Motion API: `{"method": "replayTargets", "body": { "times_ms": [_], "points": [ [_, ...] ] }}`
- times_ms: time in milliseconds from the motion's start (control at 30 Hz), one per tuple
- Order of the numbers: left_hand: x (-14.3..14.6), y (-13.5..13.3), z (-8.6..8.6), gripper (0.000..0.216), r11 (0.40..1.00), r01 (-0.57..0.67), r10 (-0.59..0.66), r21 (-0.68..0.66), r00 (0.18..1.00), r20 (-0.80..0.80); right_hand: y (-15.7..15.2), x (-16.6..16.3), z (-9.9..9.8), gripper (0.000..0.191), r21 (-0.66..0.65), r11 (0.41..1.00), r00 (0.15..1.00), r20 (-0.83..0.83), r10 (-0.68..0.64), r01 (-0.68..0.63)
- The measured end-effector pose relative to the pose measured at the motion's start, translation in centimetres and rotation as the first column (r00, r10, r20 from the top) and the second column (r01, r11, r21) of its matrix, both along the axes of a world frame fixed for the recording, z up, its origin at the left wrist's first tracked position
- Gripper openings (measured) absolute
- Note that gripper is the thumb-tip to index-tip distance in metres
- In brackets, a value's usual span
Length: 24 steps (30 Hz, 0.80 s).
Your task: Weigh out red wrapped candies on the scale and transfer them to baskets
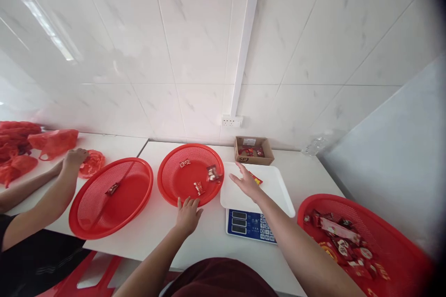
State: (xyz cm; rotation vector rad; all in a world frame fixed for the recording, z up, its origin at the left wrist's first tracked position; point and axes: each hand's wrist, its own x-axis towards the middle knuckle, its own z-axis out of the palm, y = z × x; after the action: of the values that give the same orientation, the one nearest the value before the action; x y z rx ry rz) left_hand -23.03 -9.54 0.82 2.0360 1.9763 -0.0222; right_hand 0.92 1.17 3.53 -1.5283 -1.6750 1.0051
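Note:
My left hand (188, 213) rests on the near rim of a round red mesh basket (170, 174) that holds a few wrapped candies (213, 173); its fingers lie curled over the edge with nothing in them. My right hand (246, 182) hovers open, fingers stretched, over the white tray of a digital scale (275, 185). A small red candy (257, 179) lies on the tray just beyond its fingertips.
A second red basket (139, 190) with one candy stands to the left. Another basket (400, 250) full of candies sits at the right. A small cardboard box (252, 150) stands by the wall. Another person's hand (75, 158) touches red plastic bags (52, 141) at far left.

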Motion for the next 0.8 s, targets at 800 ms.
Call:
{"method": "replayTargets", "body": {
  "times_ms": [800],
  "points": [
    [0.2, 1.4, 0.2, 0.041, 1.0, 0.003, -0.003, 0.01, 0.999, -0.037, -0.4, -0.8, 3.0, 0.072, -0.238, 0.968, 0.88, -0.473, -0.05, -0.073]
  ]
}}
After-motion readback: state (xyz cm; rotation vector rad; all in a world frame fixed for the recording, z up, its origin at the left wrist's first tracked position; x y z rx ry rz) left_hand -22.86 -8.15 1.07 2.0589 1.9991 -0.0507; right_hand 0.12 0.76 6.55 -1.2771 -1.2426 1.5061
